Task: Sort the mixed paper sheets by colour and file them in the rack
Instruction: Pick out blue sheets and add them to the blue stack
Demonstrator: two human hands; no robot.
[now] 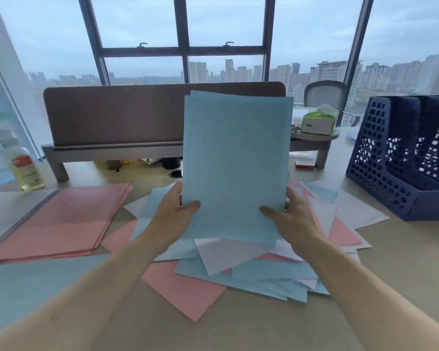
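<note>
A stack of blue sheets [235, 160] stands upright in front of me over the mixed pile. My left hand [174, 211] grips its lower left edge, thumb on the front. My right hand [290, 215] grips its lower right edge the same way. Beneath lies the mixed pile [238, 269] of pink, blue and white sheets, fanned out on the desk. A tidy stack of pink sheets [61, 219] lies to the left. The dark blue perforated file rack [380, 158] stands at the right with its slots showing no paper.
A brown desk divider [112, 115] on a grey rail runs across the back. A bottle of yellowish liquid [23, 163] stands at far left. A green tissue box [317, 121] sits on a small shelf behind the rack. A blue sheet [23, 287] lies at lower left.
</note>
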